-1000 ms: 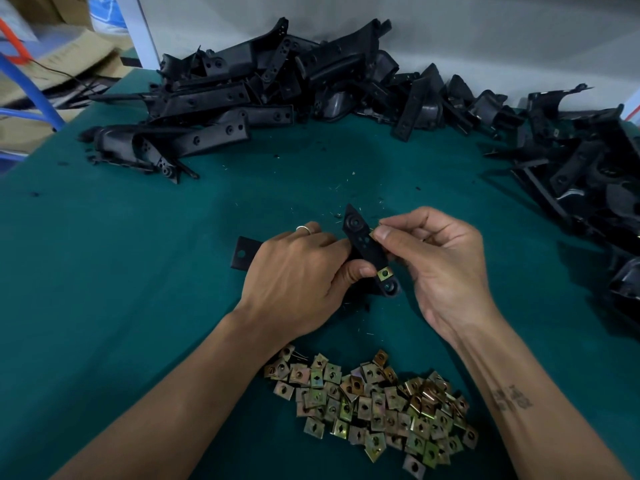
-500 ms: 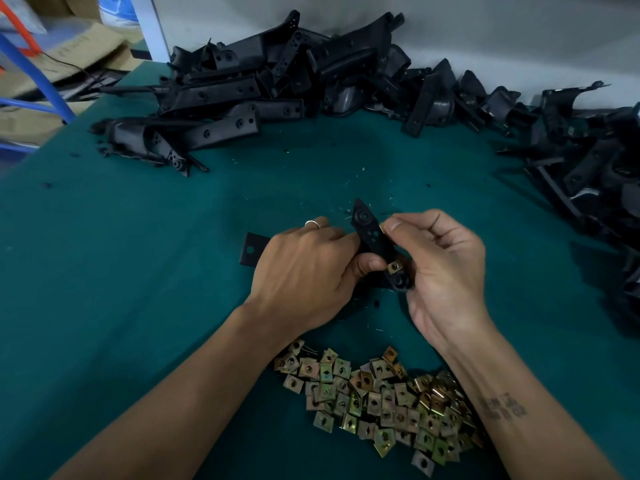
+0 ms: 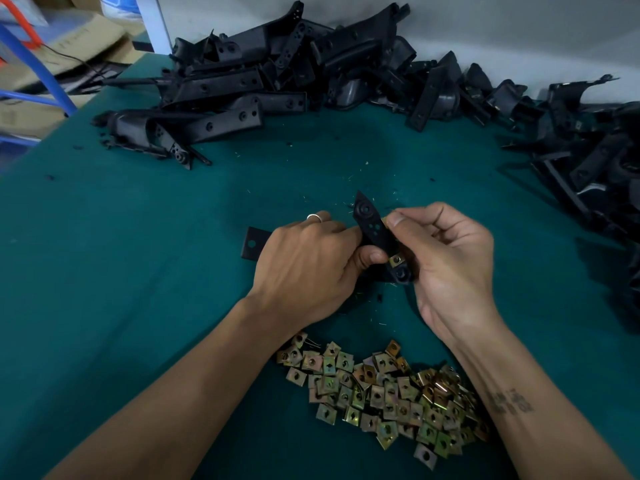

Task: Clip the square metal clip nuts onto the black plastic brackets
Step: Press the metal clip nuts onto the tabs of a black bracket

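A black bracket (image 3: 372, 233) sits in the middle of the frame, held up between both hands. A gold clip nut (image 3: 397, 260) is on its lower end, just beside the left hand's (image 3: 308, 268) thumb. The left hand grips the bracket from the left. The right hand (image 3: 450, 261) pinches its right edge, maybe with another nut. More clip nuts (image 3: 384, 386) lie heaped on the green surface (image 3: 121, 271) at the bottom.
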Tool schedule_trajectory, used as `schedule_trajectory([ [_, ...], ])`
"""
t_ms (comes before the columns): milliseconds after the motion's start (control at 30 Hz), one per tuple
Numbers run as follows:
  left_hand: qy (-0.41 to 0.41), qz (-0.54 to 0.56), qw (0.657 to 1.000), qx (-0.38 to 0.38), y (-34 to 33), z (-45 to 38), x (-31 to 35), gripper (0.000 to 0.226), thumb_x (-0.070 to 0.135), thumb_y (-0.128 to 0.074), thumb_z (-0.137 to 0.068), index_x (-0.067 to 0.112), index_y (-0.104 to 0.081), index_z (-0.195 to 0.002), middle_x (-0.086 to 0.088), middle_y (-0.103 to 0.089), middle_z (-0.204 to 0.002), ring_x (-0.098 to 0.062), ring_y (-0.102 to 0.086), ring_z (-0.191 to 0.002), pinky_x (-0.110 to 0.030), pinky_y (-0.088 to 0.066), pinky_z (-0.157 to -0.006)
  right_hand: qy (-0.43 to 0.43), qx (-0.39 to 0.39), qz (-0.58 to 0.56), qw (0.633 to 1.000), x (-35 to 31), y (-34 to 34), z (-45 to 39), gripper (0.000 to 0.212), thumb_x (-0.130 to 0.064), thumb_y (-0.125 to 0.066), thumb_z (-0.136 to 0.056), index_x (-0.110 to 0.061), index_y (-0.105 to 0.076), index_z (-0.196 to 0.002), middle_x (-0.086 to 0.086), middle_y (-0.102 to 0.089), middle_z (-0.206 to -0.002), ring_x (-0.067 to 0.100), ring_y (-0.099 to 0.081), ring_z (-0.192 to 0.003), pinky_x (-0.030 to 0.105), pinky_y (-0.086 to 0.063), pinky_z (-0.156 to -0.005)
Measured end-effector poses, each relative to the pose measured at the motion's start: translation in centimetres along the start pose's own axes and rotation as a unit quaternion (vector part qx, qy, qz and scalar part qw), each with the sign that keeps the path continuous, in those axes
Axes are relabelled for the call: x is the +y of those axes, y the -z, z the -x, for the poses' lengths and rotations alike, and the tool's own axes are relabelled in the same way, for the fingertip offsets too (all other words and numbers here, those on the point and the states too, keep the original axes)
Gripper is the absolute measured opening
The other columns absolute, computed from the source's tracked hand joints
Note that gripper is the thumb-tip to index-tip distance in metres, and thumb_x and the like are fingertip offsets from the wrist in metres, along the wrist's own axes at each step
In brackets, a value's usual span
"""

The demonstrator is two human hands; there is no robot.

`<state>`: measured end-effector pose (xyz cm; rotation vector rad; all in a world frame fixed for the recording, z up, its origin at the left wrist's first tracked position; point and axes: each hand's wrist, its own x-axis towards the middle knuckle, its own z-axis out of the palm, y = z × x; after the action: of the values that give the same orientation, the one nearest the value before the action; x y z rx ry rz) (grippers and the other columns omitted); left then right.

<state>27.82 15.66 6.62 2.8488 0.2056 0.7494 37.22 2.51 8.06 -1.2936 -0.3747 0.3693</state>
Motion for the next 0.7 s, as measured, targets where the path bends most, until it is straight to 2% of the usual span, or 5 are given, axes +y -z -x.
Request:
schedule_trajectory([
  [167,-0.004,0.022,1.0,0.011,0.1,0.02,-0.05,0.055,0.059,-0.026,-0.1,0.017,-0.049,-0.073,0.0,-0.061,-0.069,-0.027,-0.059,-0.072,-0.03,-0.027,-0.054,-0.019,-0.015,-0.059,0.998,0.26,-0.07,0.09,0.005,-0.009,-0.078,-0.078,-0.011,-0.073,-0.079,0.017,-0.071,-0.085,0.028,-0.065,-0.079,0.04,-0.054,-0.074],
  [233,-0.008,0.027,0.999,0.016,0.15,0.03,-0.04,0.054,0.058,-0.027,-0.1,0.017,-0.049,-0.073,0.0,-0.06,-0.069,-0.027,-0.058,-0.072,-0.03,-0.027,-0.054,-0.034,-0.021,-0.078,0.996,0.26,0.0,0.05,0.01,-0.011,-0.079,-0.076,-0.007,-0.072,-0.081,0.023,-0.069,-0.088,0.032,-0.063,-0.08,0.042,-0.051,-0.073],
  [400,-0.008,0.012,1.0,0.013,0.07,0.11,-0.09,0.057,0.058,-0.027,-0.1,0.015,-0.054,-0.075,0.0,-0.062,-0.071,-0.026,-0.059,-0.075,-0.03,-0.026,-0.055,-0.015,-0.024,-0.031,0.999,-0.08,0.05,0.08,0.007,-0.011,-0.079,-0.076,-0.017,-0.076,-0.074,0.015,-0.073,-0.084,0.027,-0.067,-0.077,0.043,-0.055,-0.074],
  [533,-0.006,0.01,1.0,0.015,0.04,0.08,-0.13,0.056,0.058,-0.028,-0.101,0.016,-0.053,-0.073,0.0,-0.062,-0.07,-0.026,-0.059,-0.073,-0.03,-0.027,-0.054,0.035,-0.02,0.022,0.999,0.08,0.09,0.02,0.025,-0.001,-0.076,-0.086,-0.022,-0.076,-0.073,0.006,-0.075,-0.079,0.019,-0.069,-0.072,0.032,-0.058,-0.066],
  [700,-0.007,0.006,1.0,0.03,0.06,0.11,-0.13,0.055,0.055,-0.031,-0.102,0.015,-0.055,-0.073,0.0,-0.062,-0.071,-0.027,-0.059,-0.073,-0.029,-0.028,-0.054,0.059,-0.06,0.038,0.996,-0.22,0.34,0.12,0.021,-0.005,-0.076,-0.084,-0.024,-0.076,-0.077,0.005,-0.078,-0.086,0.015,-0.073,-0.078,0.025,-0.059,-0.071],
])
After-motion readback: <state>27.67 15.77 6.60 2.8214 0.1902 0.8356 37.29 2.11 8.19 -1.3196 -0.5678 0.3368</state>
